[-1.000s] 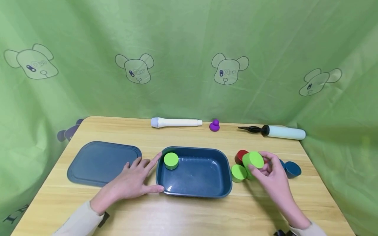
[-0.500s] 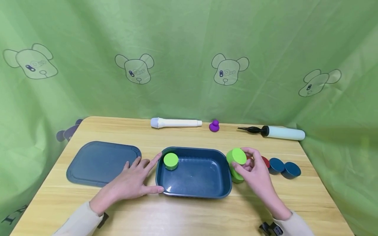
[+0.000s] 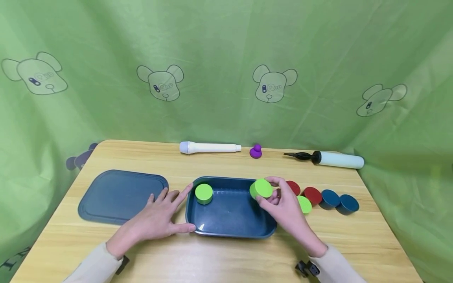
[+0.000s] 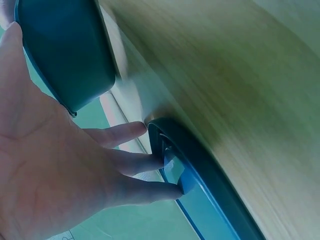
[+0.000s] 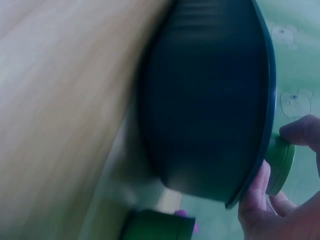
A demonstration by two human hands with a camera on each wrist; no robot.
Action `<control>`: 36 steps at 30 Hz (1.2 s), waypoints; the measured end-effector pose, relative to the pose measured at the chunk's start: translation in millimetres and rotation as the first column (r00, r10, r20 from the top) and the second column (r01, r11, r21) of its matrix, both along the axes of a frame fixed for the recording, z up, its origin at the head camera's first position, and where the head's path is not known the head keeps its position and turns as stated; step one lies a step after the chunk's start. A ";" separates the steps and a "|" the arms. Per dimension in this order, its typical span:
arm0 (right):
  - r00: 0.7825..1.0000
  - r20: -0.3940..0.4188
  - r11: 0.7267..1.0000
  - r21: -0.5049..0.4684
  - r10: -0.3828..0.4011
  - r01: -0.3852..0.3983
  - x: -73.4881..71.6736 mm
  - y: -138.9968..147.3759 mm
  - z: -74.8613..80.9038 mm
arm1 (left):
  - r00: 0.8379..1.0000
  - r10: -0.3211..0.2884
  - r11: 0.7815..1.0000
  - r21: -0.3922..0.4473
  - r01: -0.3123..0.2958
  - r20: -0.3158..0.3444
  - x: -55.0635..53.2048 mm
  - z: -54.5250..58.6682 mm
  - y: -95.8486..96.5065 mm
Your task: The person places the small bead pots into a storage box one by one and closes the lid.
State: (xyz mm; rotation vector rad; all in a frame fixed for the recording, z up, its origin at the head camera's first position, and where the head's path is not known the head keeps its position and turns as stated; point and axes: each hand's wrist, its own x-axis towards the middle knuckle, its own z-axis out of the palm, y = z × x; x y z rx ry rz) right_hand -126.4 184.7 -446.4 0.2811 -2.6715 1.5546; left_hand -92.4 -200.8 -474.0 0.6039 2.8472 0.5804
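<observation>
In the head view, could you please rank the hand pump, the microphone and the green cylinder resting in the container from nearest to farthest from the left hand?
1. Green cylinder: right of the left hand, in the container.
2. Microphone: back of the table.
3. Hand pump: back right.

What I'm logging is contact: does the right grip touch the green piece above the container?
Touching: the head view shows the right grip pinching the green piece between thumb and fingers.

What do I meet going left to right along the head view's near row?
Blue lid, left hand, green cylinder in the box, held green cylinder, right hand, rightmost red cylinder, left blue cylinder, right blue cylinder.
</observation>
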 end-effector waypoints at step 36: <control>0.993 0.026 0.945 0.305 0.116 -0.118 -15.8 -68.9 -25.0 | 0.999 0.003 1.000 0.015 -0.003 0.043 -0.4 0.0 -1.1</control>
